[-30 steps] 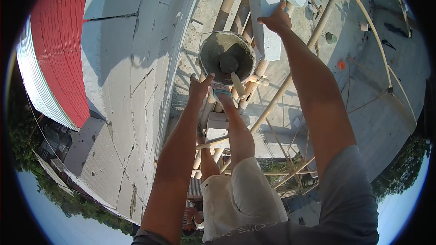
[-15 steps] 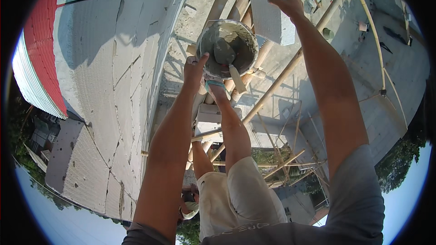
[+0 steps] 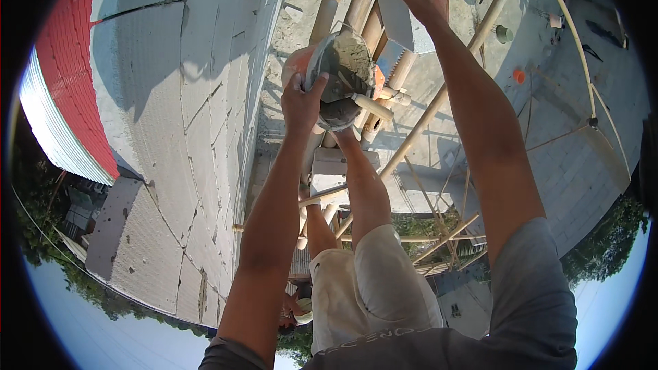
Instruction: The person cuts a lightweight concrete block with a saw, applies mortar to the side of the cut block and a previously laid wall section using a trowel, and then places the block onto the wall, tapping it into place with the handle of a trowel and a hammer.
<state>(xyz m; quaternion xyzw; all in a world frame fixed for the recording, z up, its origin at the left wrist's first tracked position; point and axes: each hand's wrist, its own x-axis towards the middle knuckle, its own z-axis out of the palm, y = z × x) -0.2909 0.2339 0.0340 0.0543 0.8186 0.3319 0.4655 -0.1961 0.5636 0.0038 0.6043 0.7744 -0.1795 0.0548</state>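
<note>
My left hand (image 3: 301, 104) is closed on the rim of an orange bucket (image 3: 296, 65), its thumb over the edge. The bucket is tilted, with wet grey mortar (image 3: 353, 58) coating its inside. Out over the near right rim sticks the pale handle of a trowel (image 3: 373, 107); its blade lies in the mortar. Farther off to the right, my right hand (image 3: 428, 7) is spread over a pale grey block (image 3: 396, 10), thumb and fingers apart. Whether it touches the block I cannot tell. A toothed saw blade (image 3: 391, 58) shows between bucket and block.
A grey block wall (image 3: 151, 62) rises along the left. Bamboo poles (image 3: 452, 113) form the scaffold underfoot, with another block (image 3: 329, 178) by my legs. Far below on the right is a small orange container (image 3: 519, 76). Another person (image 3: 295, 312) shows partly below.
The bucket has tipped over to the right, baring its orange outside, and the trowel handle has swung rightward. My left hand turned with it. My right hand's fingers have spread wider by the block.
</note>
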